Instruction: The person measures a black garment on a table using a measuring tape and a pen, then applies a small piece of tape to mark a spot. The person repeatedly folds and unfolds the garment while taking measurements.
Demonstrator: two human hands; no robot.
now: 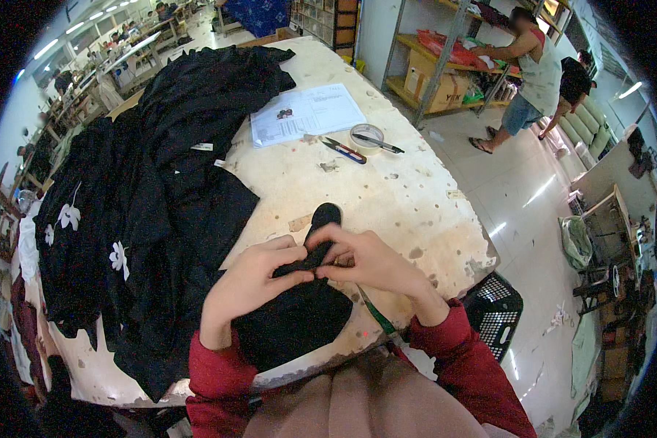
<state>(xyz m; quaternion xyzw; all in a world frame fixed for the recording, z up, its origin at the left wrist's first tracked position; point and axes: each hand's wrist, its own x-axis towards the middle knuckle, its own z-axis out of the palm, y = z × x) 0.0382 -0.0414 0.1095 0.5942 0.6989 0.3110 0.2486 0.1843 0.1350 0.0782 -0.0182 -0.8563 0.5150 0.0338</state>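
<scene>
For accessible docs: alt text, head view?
A person's left hand and right hand pinch black cloth over a worn white table. A large heap of black fabric with white flowers lies at left; beyond the hands are a paper sheet and a tape roll with a pen across it. Another person stands by shelves, upper right.

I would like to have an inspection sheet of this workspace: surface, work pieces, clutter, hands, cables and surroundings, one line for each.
Surface: pale table, stained, worn at the edges.
Work pieces: black fabric between the hands; large black pile at left, with white flowers.
Clutter: paper sheet; tape roll with a pen on it; pointed tool beside it.
Hands: left hand and right hand both pinch the black fabric.
Cables: nothing seen on the table; a green strip lies near the front edge.
Surroundings: black perforated crate, shelving and people at right.
</scene>
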